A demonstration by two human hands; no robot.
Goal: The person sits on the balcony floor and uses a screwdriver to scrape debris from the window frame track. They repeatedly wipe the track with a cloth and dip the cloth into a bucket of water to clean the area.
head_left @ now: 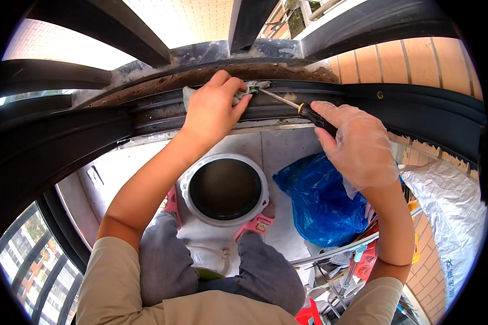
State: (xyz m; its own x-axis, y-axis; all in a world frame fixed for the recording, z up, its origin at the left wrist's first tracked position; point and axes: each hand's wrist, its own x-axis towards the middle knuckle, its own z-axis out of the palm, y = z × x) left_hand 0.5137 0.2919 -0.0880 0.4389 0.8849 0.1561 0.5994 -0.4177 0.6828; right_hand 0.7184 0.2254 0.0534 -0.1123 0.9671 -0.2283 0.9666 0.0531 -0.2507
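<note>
Pressing down near the top centre of the frame, my bare left hand [214, 111] has its fingers curled over a crumpled grey-green cloth [248, 89], pinning it into the groove of the dark metal window track [417, 105] that arcs across the upper part of the picture. My right hand [358, 143], in a thin clear plastic glove, sits right of centre with its fingers wrapped shut around the black-and-orange handle of a slim steel-shafted screwdriver [301, 106]; the shaft runs up and to the left, and its tip meets the cloth just beside my left fingertips.

To do this well, I judge that I should keep the blade flat and low in the channel so the cloth, not bare steel, rubs the track. I would keep the left fingers behind the tip rather than ahead of it, since a slip toward them looks like the main risk. Short strokes should suit the brown grit caked along the ledge [244, 72] above the track.

Below, at the middle of the frame, a round white bucket of murky water [225, 189] stands between my pink slippers [257, 223], and a crumpled blue plastic bag [320, 200] lies just right of it.
</note>
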